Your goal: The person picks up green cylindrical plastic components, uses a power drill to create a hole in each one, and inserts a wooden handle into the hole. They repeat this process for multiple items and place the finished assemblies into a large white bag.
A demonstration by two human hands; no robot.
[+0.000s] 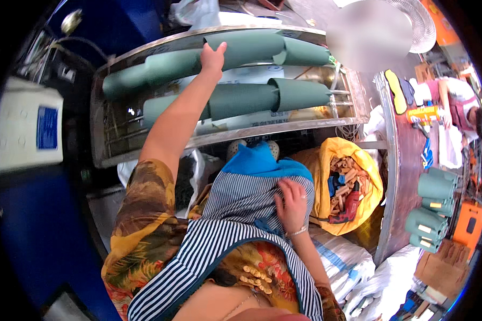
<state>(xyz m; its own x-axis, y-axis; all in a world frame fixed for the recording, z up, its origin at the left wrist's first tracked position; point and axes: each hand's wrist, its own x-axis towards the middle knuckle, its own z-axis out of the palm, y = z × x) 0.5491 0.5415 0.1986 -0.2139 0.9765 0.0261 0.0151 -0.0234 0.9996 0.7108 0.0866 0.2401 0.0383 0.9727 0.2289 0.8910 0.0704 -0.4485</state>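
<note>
Over the metal-framed trough (273,131), left hand (213,57) at left end of a green tube (249,48), far row; can't tell if gripping. Right hand (291,206) loosely open, empty, by striped apron (235,193). Yellow sack (374,184) below trough's right part, red drill (352,204) inside.

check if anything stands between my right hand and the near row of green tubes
Yes: the metal trough's near rim runs between the right hand and the near green tubes. Reaching them would likely mean going over it.
</note>
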